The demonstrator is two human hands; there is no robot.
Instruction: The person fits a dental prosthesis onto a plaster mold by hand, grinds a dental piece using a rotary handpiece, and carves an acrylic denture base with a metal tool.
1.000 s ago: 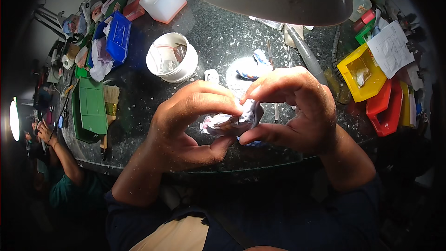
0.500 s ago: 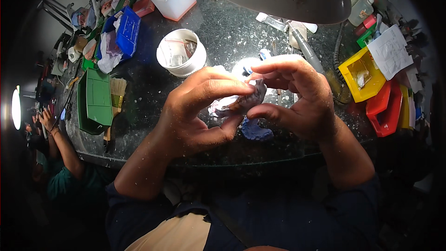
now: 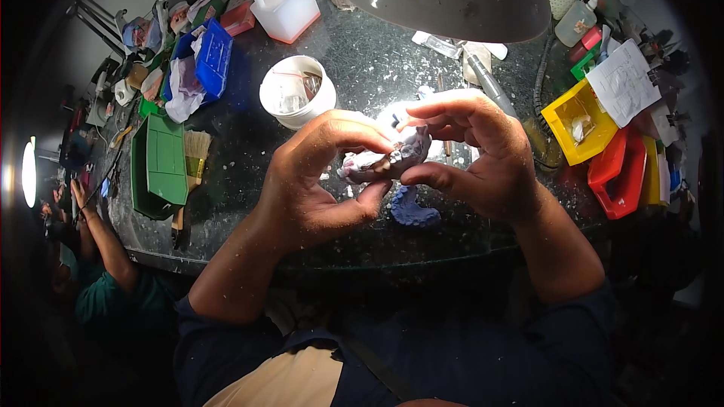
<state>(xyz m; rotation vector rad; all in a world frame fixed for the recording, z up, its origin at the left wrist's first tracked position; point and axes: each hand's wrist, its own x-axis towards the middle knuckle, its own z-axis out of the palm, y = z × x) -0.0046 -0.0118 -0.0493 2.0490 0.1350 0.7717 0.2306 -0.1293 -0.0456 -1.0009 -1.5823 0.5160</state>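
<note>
Dark navy short-sleeved top

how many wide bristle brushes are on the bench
1 wide bristle brush, beside the large green bin at the left of the bench. Others may be hidden.

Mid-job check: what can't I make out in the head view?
All in the head view:
Pale lumpy piece: partly covered by the left hand.
Grey pen-shaped tool: near end hidden behind the right hand.
Lamp shade: cut off by the upper edge.
White tub: contents too small to identify.
</note>
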